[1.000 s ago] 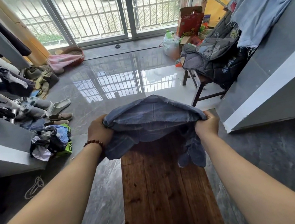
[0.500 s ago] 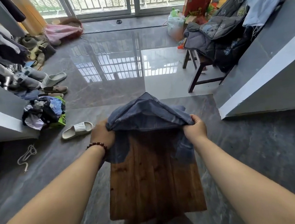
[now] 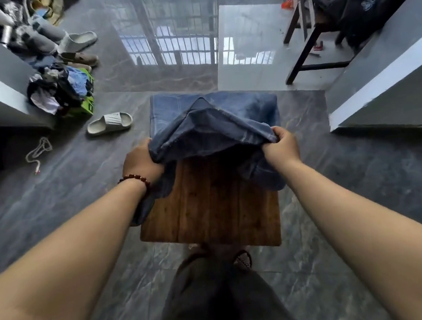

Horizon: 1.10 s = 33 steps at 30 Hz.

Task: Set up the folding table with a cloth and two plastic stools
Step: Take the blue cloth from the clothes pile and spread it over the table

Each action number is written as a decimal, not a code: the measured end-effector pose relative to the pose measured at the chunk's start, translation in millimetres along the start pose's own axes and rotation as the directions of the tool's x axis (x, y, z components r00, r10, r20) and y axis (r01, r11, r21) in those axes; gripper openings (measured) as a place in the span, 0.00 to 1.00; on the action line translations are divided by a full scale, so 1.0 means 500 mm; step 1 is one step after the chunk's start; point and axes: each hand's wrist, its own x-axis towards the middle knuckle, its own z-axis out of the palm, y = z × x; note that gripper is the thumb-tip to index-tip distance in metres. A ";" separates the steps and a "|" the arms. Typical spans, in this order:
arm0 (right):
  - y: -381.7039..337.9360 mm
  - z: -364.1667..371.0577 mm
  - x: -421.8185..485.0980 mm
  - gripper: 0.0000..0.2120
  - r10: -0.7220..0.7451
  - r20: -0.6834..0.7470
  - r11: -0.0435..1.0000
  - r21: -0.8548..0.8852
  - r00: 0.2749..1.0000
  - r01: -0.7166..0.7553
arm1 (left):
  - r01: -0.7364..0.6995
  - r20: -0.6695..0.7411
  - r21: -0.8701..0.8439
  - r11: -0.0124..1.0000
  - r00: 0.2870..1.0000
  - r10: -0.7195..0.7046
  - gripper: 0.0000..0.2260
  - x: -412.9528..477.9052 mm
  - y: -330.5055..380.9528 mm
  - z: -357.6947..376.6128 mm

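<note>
A small brown wooden table (image 3: 209, 211) stands on the floor right in front of me. A blue-grey cloth (image 3: 212, 124) lies over its far half and hangs off the far edge. Its near edge is lifted off the wood and arches between my hands. My left hand (image 3: 140, 163), with a bead bracelet on the wrist, grips the cloth's left corner. My right hand (image 3: 281, 146) grips the right corner. Loose cloth hangs below both hands at the table's sides. No plastic stool is in view.
A pale slipper (image 3: 109, 122) lies on the floor left of the table, beyond a pile of clothes on a green box (image 3: 63, 91) and more shoes. A dark wooden stool (image 3: 307, 44) heaped with clothing stands far right. Grey ledges (image 3: 386, 78) flank both sides.
My view has tipped down and the whole table now shows. The cloth's far part has come down flat over the far half of the table while both hands keep gripping its near corners.
</note>
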 end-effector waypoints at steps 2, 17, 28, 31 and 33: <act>0.027 0.022 0.004 0.08 -0.023 -0.011 0.999 -0.047 1.000 0.023 | 0.012 -0.004 -0.024 1.000 1.000 -0.012 0.18 -0.002 -0.008 0.030; 0.244 0.191 0.030 0.22 -0.176 0.128 0.890 -0.404 0.976 0.213 | -0.166 0.309 0.174 0.971 0.945 0.106 0.27 0.071 -0.153 0.268; 0.330 0.240 0.020 0.15 0.024 0.330 0.771 -0.607 0.944 0.193 | -0.253 0.409 0.300 0.920 0.905 0.116 0.09 0.073 -0.180 0.363; 0.336 0.223 0.014 0.15 0.085 0.377 0.644 -0.727 0.922 0.238 | -0.360 0.506 0.402 0.842 0.854 0.123 0.09 0.076 -0.209 0.355; 0.334 0.214 0.009 0.18 0.135 0.414 0.533 -0.796 0.900 0.286 | -0.452 0.575 0.483 0.750 0.810 0.117 0.11 0.083 -0.236 0.346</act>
